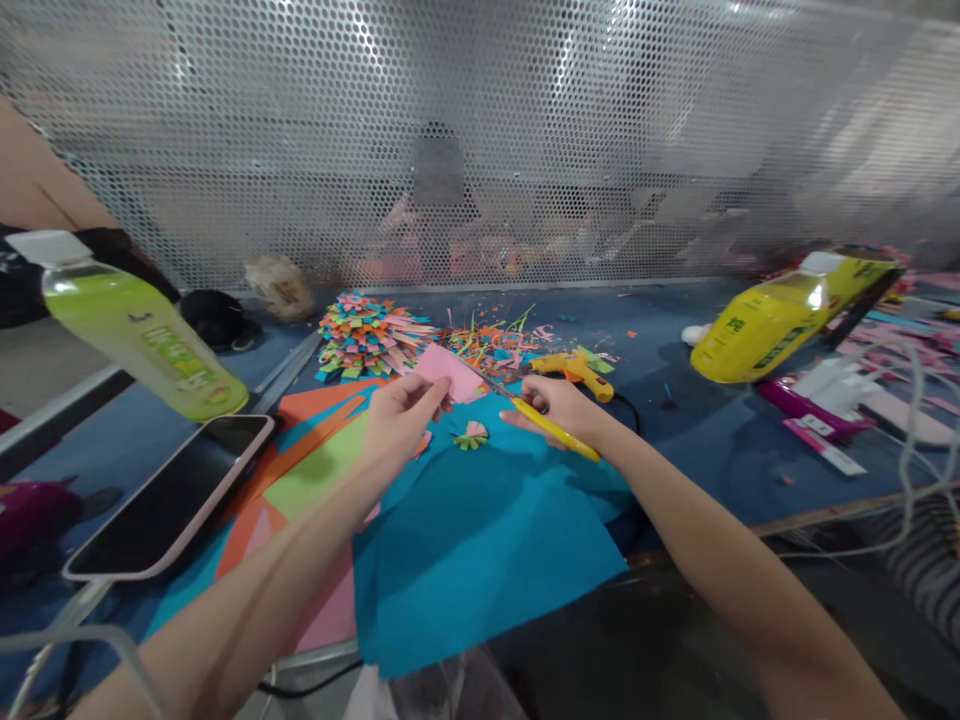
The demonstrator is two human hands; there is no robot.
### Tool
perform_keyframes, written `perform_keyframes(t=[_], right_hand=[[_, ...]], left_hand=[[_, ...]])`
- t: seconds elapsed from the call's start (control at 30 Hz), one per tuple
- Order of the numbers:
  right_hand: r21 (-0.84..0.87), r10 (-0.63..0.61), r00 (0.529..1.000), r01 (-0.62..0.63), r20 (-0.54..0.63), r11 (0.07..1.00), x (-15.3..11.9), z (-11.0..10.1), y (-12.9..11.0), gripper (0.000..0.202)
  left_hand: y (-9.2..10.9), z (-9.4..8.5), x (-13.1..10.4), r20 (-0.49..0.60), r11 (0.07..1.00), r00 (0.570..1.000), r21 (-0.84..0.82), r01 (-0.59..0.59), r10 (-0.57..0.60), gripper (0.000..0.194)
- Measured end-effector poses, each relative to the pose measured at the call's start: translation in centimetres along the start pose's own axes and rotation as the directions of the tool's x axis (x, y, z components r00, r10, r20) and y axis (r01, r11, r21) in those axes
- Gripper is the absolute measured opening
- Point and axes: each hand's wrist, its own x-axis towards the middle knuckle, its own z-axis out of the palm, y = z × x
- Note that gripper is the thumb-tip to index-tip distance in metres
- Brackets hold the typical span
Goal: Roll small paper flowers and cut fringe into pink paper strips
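Pink paper: a small pink paper piece [448, 372] is pinched between the fingers of the left hand [401, 415], held just above the worktop [697, 440].
Left hand: closed on the near edge of the pink piece, thumb on top.
Right hand: the right hand [559, 408] is wrapped around yellow-handled scissors [536, 412], whose blades point toward the pink piece and meet its right edge; whether the blades are parted cannot be told.
Sheets: a large blue paper sheet [480, 550] lies under both hands, overlapping orange, green and pink sheets [315, 470] to the left.
Small rosette: a folded multicoloured paper fan [471, 435] rests on the blue sheet between the hands.
Heap: a pile of cut coloured paper bits [367, 338] and thin strips [487, 345] sits behind the hands, against the perforated metal screen [480, 140].
Containers: a clear bottle of green drink [135, 330], nearly full and capped white, leans at the left; a yellow bottle [780, 320], also holding liquid, leans at the right.
Tools: a yellow glue gun [574, 365] lies just beyond the right hand.
Phone: a dark-screened phone [172, 495] lies flat at the left, beside the sheets.
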Motion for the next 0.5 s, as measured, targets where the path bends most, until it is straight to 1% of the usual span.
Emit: perform_keyframes(t=[0.2, 0.3, 0.37, 0.43, 0.47, 0.5], right_hand=[[-0.044, 0.05, 0.998, -0.052, -0.03, 0.998, 0.1, 0.0, -0.1, 0.043], [-0.102, 0.075, 0.992, -0.085, -0.103, 0.991, 0.7, 0.1, 0.4, 0.044], [-0.208, 0.081, 0.972, -0.128, -0.222, 0.97, 1.2, 0.2, 0.8, 0.044], [-0.33, 0.072, 0.943, -0.185, -0.326, 0.926, 1.6, 0.2, 1.0, 0.043], [-0.382, 0.082, 0.936, -0.219, -0.344, 0.898, 1.8, 0.2, 1.0, 0.043], [-0.427, 0.107, 0.936, -0.252, -0.336, 0.868, 1.9, 0.2, 0.9, 0.045]], left_hand=[[-0.6, 0.2, 0.1, 0.017, 1.0, 1.0, 0.005, 0.026, -0.026, 0.025], [-1.2, 0.2, 0.4, 0.063, 0.998, 0.997, 0.031, 0.047, -0.049, 0.027], [-1.5, 0.1, 0.7, 0.07, 0.994, 0.996, 0.094, 0.053, -0.06, 0.029], [-1.6, -0.2, 1.0, 0.062, 0.979, 0.998, 0.203, 0.005, -0.018, 0.028], [-1.7, -0.5, 1.1, 0.07, 0.961, 0.997, 0.274, -0.035, 0.016, 0.026], [-1.7, -0.7, 1.3, 0.086, 0.933, 0.995, 0.35, -0.077, 0.05, 0.026]])
